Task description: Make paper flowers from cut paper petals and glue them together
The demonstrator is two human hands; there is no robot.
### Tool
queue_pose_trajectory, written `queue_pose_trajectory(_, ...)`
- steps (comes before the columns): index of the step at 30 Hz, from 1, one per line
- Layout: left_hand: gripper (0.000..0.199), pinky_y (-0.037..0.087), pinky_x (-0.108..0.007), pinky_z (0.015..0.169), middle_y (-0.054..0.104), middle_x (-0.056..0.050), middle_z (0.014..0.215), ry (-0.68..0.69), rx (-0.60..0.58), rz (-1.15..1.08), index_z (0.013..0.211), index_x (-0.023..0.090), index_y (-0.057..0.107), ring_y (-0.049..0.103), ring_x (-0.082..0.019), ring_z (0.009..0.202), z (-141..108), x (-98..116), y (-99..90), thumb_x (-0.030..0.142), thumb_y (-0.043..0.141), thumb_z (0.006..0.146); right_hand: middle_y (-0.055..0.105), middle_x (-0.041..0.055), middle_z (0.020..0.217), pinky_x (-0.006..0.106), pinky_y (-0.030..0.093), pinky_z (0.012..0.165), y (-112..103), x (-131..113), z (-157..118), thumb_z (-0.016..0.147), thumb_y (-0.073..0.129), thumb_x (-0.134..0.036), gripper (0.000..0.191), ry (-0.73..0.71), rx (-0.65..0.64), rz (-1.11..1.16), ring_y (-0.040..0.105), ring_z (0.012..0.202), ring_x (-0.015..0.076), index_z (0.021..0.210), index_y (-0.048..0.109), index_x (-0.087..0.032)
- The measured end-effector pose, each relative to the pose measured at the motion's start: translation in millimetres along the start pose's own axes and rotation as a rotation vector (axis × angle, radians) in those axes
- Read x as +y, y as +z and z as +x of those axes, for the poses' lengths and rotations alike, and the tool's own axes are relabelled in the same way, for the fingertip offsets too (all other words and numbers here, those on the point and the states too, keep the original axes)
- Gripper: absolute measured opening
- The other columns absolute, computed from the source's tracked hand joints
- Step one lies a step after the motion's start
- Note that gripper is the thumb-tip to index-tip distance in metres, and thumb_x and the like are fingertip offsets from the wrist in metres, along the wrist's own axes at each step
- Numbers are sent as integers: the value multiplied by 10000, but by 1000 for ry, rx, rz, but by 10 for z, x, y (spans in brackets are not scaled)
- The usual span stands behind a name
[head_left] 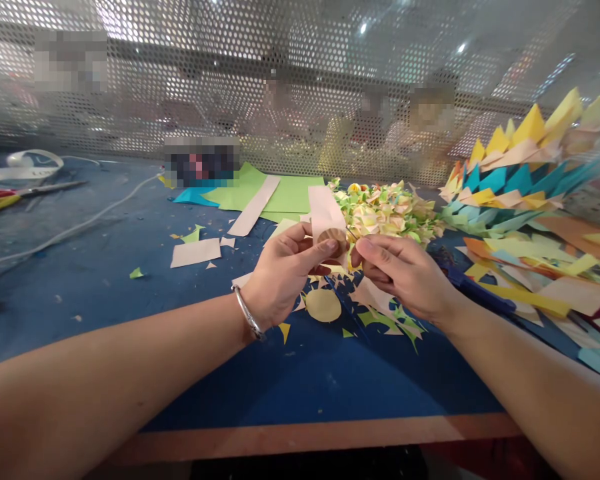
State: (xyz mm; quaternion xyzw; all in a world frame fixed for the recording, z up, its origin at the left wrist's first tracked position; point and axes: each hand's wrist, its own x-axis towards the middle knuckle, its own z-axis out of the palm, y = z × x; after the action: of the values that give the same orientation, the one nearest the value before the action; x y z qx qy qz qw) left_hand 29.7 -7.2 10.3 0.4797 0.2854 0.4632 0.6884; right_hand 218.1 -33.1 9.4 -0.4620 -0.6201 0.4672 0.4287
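My left hand (300,267) is closed on a pale pink paper strip (325,207) and a round, brown, wood-looking disc (333,239), with the thumb pressing the disc against the paper. Close by on the right, my right hand (397,270) is closed in a pinch at the strip's edge. A thin dark point shows above its fingertips, but what they grip is too small to name. Below the hands lies a pale yellow paper oval (323,305) among pink, green and yellow paper scraps (390,321).
Behind my hands is a heap of small folded paper pieces (387,210). Green sheets (293,193) and a pink strip (255,205) lie left of it. Scissors (35,192) and a white cable (85,223) are at left. Stacked folded paper (525,180) stands right, before a perforated screen (300,87).
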Motion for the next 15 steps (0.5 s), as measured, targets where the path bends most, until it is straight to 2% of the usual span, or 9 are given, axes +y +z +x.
queue_pose_trajectory(8,101,436,-240,688,693,2,759,15,-46,-12,820,144,631,618,-93,702,-18,-15,9,196,717,831,226,-90,517,235,102,386,21,-44,-17,899,637,-552,413,4,-27,42,177,433,53,737,607,-173)
queue_pose_trajectory(15,54,454,-248,699,695,-11,760,40,-89,-21,809,130,678,622,-98,709,-21,-22,14,170,707,831,225,-83,543,223,93,383,16,-30,-14,904,646,-525,437,-3,-44,80,169,446,47,665,513,-185)
